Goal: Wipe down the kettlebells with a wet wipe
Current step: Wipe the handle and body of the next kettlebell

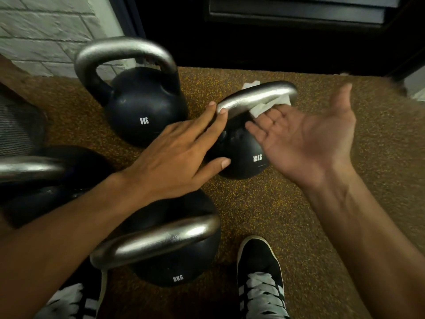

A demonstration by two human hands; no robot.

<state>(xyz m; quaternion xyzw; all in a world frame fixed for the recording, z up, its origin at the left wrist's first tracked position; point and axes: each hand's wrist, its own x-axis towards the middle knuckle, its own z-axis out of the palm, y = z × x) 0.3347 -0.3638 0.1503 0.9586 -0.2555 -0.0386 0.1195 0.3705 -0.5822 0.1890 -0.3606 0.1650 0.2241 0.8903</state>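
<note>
- Left hand (174, 157) lies flat, fingers straight, tips against the near end of the 12KG kettlebell (239, 157)'s steel handle (257, 95)
- Right hand (305, 137) is palm up, fingers loose, tips touching the white wet wipe (269, 107) tucked under that handle
- Far 8KG kettlebell (142, 111) and near 8KG kettlebell (179, 268) stand close by on the speckled floor mat (299, 215)

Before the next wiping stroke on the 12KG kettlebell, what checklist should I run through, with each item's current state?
1. The wet wipe is at the handle of the 12KG kettlebell: ok, it lies against the bar.
2. The right hand grips the wipe: not ok, palm open, fingers straight.
3. The left hand steadies the kettlebell: ok, flat fingers rest on the handle end and body.
4. The wipe is damp: cannot tell.
5. The shoe is apart from the 12KG kettlebell: ok.
</note>
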